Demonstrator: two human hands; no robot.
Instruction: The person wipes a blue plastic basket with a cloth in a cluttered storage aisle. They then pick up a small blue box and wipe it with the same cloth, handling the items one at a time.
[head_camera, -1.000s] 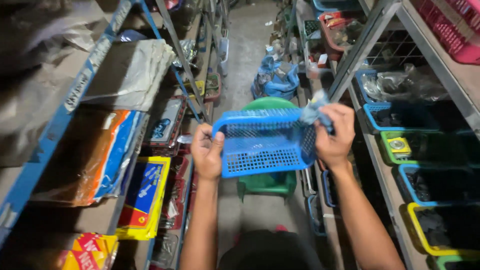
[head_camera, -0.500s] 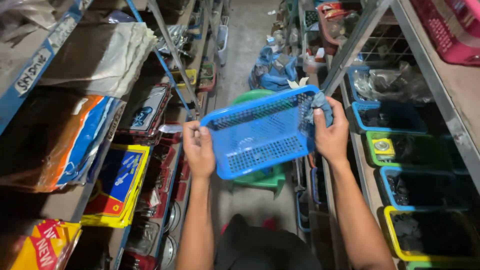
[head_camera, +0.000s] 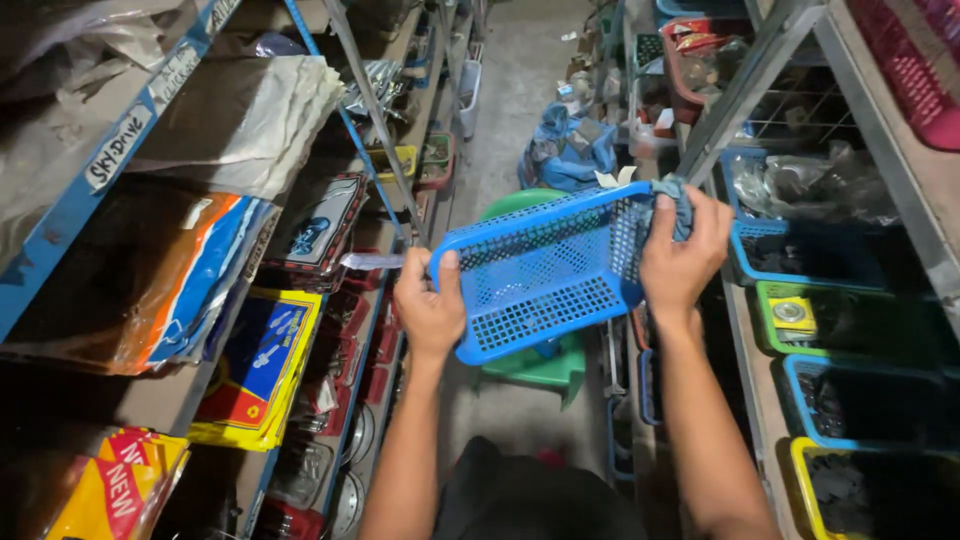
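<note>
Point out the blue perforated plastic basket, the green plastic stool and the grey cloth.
blue perforated plastic basket (head_camera: 545, 275), head view, mesh bottom.
green plastic stool (head_camera: 535, 368), head view, seat edge.
grey cloth (head_camera: 680, 200), head view, bunched end.

Blue metal shelving (head_camera: 95, 185) fills the left of the frame; on its boards lie a folded pale sack (head_camera: 245, 120), an orange and blue plastic bag (head_camera: 150, 280) and a yellow flat packet (head_camera: 262, 365). At right, a grey shelf rack (head_camera: 760, 390) carries a blue bin (head_camera: 790, 255), a green bin (head_camera: 850, 320) and a yellow bin (head_camera: 870, 490). On the concrete floor (head_camera: 520, 90) between them stand a green stool (head_camera: 535, 365) and a blue bundle (head_camera: 570, 150).
</note>
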